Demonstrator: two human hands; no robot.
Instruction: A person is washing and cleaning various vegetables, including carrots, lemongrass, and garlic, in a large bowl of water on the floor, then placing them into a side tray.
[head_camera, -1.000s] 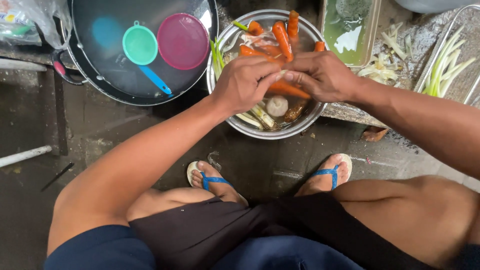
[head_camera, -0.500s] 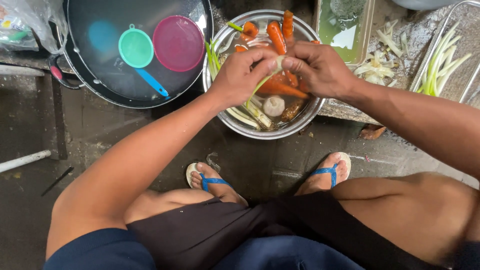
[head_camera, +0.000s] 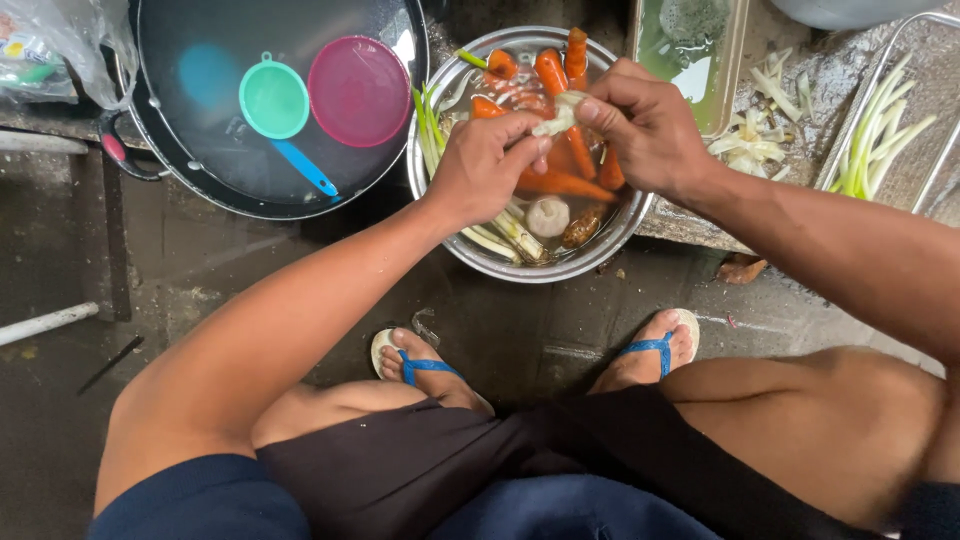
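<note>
Held item: a pale stalk piece (head_camera: 556, 115), whitish-green and short, layered at the end, pinched between both hands directly above the steel bowl (head_camera: 610, 235); we judge it is kept over the bowl so that trimmings and drips fall into the water and not onto the floor. Left hand (head_camera: 485, 165): fingers closed on the lower end of the stalk piece, thumb and forefinger doing the gripping. Right hand (head_camera: 640, 130): fingers closed on the upper end, thumb pressed along its side as if to peel an outer layer. Bowl contents: carrots (head_camera: 553, 72), orange and whole, lying in shallow water; long lemongrass-like stalks (head_camera: 505, 235) leaning along the near-left wall; one round white bulb (head_camera: 547, 215) near the middle; a brownish root (head_camera: 583, 228) beside it. Left of the bowl: a large dark wok (head_camera: 180, 170) holding water, with a teal strainer (head_camera: 275, 100) on a blue handle and a pink round lid (head_camera: 358, 92) floating side by side. Above right: a rectangular tray (head_camera: 735, 60) with greenish water. Far right: a wire rack (head_camera: 925, 175) carrying cleaned pale green stalks (head_camera: 880, 130), well apart from the bowl, with pale peelings (head_camera: 745, 150) scattered on the stone slab between. Below: two feet in blue sandals (head_camera: 420, 365) on a wet floor (head_camera: 250, 260).
</note>
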